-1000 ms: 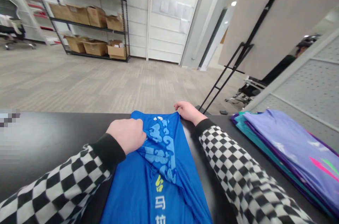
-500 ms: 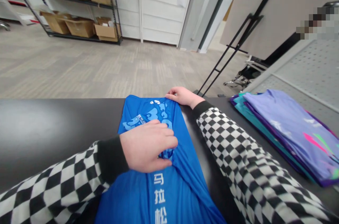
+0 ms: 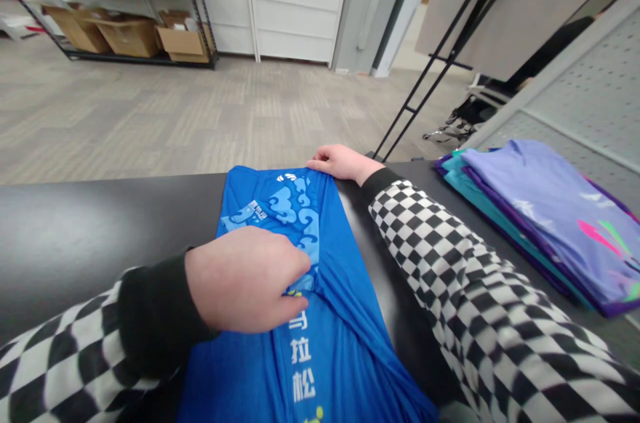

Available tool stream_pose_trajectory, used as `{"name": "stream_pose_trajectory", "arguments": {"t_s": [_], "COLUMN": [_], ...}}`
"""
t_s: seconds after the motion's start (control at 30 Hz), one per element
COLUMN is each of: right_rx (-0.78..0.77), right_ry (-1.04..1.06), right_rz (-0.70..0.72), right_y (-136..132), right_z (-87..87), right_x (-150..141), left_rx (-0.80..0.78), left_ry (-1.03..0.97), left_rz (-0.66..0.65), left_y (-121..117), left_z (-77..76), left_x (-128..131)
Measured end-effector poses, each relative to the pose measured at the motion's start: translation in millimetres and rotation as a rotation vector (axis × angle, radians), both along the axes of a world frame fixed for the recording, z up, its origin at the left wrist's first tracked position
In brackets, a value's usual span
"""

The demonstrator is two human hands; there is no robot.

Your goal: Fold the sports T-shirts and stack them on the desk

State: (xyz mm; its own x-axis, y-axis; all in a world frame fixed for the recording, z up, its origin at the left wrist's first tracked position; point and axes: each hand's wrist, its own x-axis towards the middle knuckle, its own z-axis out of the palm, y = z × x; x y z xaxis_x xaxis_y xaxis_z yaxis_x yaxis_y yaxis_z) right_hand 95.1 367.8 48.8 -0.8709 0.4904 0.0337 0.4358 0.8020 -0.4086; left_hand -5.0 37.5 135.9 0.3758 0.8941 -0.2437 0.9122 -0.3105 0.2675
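Note:
A blue sports shirt (image 3: 320, 349) lies folded lengthwise on the black table (image 3: 75, 243), with a pale blue cloud print and white Chinese lettering. My left hand (image 3: 245, 279) sits on its middle, fingers curled over a fold and thumb tucked along the fabric. My right hand (image 3: 337, 164) is at the far edge of the shirt, its fingertips holding the top corner. Checked sleeves with black cuffs cover both forearms. The shirt's lower end runs out of view.
A stack of folded purple and teal shirts (image 3: 540, 223) lies on the table to the right. Beyond the table edge are carpet, a metal shelf (image 3: 125, 36) with cardboard boxes, a board on a black easel (image 3: 475, 3), and a perforated panel (image 3: 590, 76).
My left hand has slid from the shirt's far end toward its middle, and the folded flap now lies flatter. The right hand stays at the far corner. The view has tilted upward, so the table sits higher.

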Motion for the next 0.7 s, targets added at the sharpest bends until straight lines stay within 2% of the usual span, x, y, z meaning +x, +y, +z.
{"name": "stream_pose_trajectory", "arguments": {"t_s": [0.13, 0.23, 0.3, 0.37, 0.43, 0.5, 0.57, 0.63, 0.7], "right_rx": [0.002, -0.001, 0.006, 0.019, 0.032, 0.038, 0.038, 0.035, 0.034], "right_ry": [-0.02, -0.023, -0.024, -0.022, -0.023, -0.019, -0.011, -0.004, 0.002], "right_rz": [0.004, -0.004, -0.013, -0.011, -0.002, 0.009, 0.012, 0.011, 0.012], "right_y": [-2.0, -4.9, -7.2, -8.7, -8.4, -6.5, -3.9, -2.0, -1.2], "right_z": [4.4, 6.3, 7.0, 7.1, 6.1, 4.2, 1.9, 0.2, -0.7], "right_x": [0.2, 1.1, 1.8, 2.4, 2.3, 1.6, 0.5, -0.7, -1.3], "left_rx": [-0.057, -0.032, 0.028, 0.117, 0.238, 0.365, 0.419, 0.403, 0.375], "left_ry": [0.055, 0.138, 0.148, 0.07, -0.064, -0.185, -0.238, -0.25, -0.262], "left_rz": [-0.009, 0.016, 0.018, -0.044, -0.168, -0.286, -0.326, -0.315, -0.318], "left_y": [4.4, -5.8, -15.3, -23.5, -29.9, -35.0, -37.8, -37.5, -35.1], "left_z": [-3.8, 4.1, 10.9, 12.8, 5.4, -10.4, -28.5, -41.3, -45.1], "left_x": [-5.5, -6.3, 4.6, 28.0, 60.1, 92.3, 116.0, 127.5, 128.9]}}
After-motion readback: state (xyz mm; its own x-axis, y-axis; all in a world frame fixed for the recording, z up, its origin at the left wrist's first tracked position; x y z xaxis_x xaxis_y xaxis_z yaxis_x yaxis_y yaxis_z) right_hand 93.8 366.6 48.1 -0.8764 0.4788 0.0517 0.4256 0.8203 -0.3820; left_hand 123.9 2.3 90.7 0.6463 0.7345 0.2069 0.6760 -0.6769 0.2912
